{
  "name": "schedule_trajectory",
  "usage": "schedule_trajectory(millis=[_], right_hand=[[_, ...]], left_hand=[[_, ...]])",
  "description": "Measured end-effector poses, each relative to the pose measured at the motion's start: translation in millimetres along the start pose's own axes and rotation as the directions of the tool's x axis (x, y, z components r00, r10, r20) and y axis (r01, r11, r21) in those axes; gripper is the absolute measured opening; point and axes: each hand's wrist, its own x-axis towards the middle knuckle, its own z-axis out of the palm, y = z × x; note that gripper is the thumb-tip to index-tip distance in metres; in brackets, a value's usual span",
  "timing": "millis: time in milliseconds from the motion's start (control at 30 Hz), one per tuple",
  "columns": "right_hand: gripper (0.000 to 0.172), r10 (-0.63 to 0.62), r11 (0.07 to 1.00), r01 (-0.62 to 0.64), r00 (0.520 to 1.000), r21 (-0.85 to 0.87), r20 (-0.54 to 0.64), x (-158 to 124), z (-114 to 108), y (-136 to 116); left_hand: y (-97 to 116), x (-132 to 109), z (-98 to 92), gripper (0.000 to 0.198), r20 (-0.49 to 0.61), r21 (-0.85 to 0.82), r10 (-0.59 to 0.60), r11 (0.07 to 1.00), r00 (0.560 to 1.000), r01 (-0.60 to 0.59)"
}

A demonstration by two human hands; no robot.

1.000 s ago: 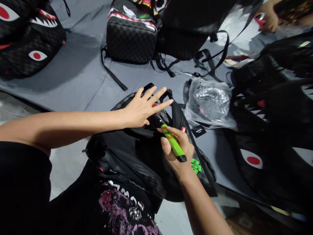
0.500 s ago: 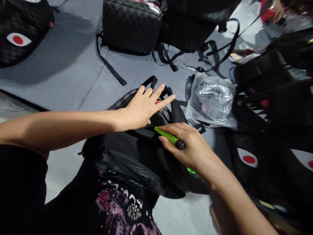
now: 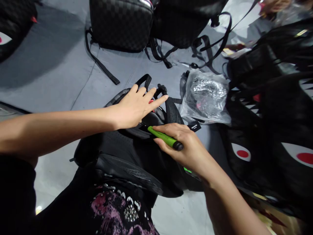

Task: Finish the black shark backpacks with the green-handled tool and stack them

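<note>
A black backpack (image 3: 117, 143) lies near my body at the table's edge, its straps and top loop pointing away from me. My left hand (image 3: 134, 106) rests on its upper part, fingers spread, with the thumb side close to a thin tool tip. In my right hand (image 3: 179, 143) is a green-handled tool (image 3: 163, 137) with a black end cap. Its slim dark tip points left into the bag fabric under my left hand, where the exact contact is hidden. Just beyond my right fingers is a small black tag (image 3: 194, 126).
A clear plastic bag (image 3: 206, 96) with dark contents sits right of the backpack. Checkered black bags (image 3: 121, 26) with loose straps stand at the back. Black bags with eye prints (image 3: 242, 152) crowd the right side. The grey cloth (image 3: 58, 62) covers the table.
The whole view has shifted slightly, so things sit a little further left. Both hands keep nearly the same pose on the backpack, the green-handled tool still in the right one.
</note>
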Motion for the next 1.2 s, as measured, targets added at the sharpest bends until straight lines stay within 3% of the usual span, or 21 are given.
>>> schedule_trajectory(millis=[300, 500, 833, 933, 1200], right_hand=[[0.024, 0.041, 0.999, -0.041, 0.999, 0.002, -0.022, 12.4, 13.8, -7.8], [0.023, 0.094, 0.991, -0.095, 0.996, -0.09, -0.008, 16.0, 14.3, -16.0], [0.025, 0.175, 0.977, -0.168, 0.984, -0.135, 0.04, 25.9, 17.3, -33.6], [0.023, 0.215, 0.954, -0.209, 0.977, -0.216, 0.004, 26.8, 20.1, -38.1], [0.019, 0.222, 0.95, -0.231, 0.973, -0.207, -0.069, 22.9, 23.3, -38.2]], left_hand=[[-2.3, -0.3, 3.7, 0.096, -0.001, 0.047, 0.006, 0.999, 1.0, -0.006], [-4.9, -3.0, -1.1, 0.09, 0.045, 0.067, 0.026, 0.997, 0.999, -0.029], [-5.9, -8.5, -2.5, 0.082, 0.033, 0.027, 0.019, 0.999, 0.999, -0.02], [-6.5, -8.7, 0.1, 0.084, 0.008, 0.022, 0.023, 0.999, 1.0, -0.023], [-5.5, -10.1, -2.8, 0.084, 0.035, 0.006, -0.001, 1.0, 0.999, 0.001]])
